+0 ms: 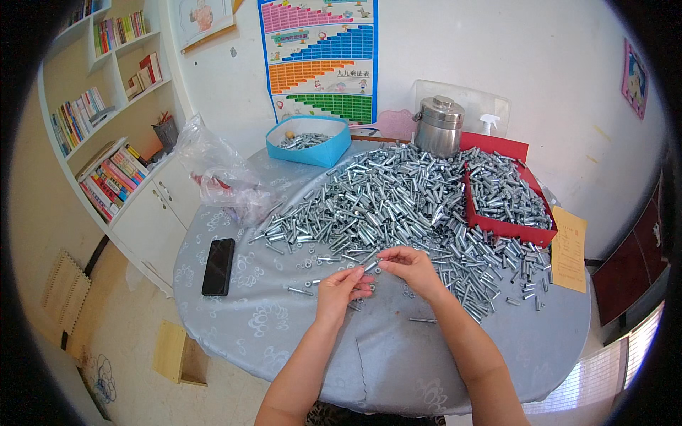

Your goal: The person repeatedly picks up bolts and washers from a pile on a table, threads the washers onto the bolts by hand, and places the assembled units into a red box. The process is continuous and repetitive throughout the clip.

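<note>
Near the front of the heap, both my hands meet at one small cylindrical metal fastener [371,265], silver and shiny. My left hand [341,292] pinches its left end between thumb and forefinger, the other fingers loosely curled. At the other end, the thumb and fingertips of my right hand [412,271] are closed on it. Whether it is a bolt, a sleeve or both joined is too small to tell. Just beyond spreads a large pile of silver bolts and metal sleeves [376,206]. Several nuts and a loose bolt [300,290] lie left of my left hand.
A red box [513,233] full of metal sleeves stands right. Behind are a blue box [327,153] with metal pieces and a steel canister [438,128]. A black phone [218,267] and clear plastic bag [224,170] lie left on the grey tablecloth [284,341].
</note>
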Tool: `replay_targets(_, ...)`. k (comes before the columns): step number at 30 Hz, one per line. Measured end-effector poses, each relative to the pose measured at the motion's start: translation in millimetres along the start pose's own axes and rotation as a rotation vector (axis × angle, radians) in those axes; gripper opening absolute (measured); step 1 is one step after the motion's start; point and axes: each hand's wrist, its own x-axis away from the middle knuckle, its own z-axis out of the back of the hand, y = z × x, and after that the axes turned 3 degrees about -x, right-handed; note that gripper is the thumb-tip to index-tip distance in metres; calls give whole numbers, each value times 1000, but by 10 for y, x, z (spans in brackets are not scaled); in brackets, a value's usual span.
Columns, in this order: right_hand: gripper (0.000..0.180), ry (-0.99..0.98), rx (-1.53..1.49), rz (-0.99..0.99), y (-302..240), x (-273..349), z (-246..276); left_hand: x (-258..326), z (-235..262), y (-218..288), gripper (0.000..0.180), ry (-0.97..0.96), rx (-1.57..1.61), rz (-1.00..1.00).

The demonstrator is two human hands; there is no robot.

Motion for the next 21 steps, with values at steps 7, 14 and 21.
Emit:
replay_targets(7,15,47,1022,348,182,5,66,-22,12,-4,16,54,106,-9)
replay_targets(14,17,71,1036,307,274,-7,82,-39,17,-34,17,17,101,15)
replay_targets(21,20,72,487,221,-49,-2,42,-60,37,-61,19,4,100,54)
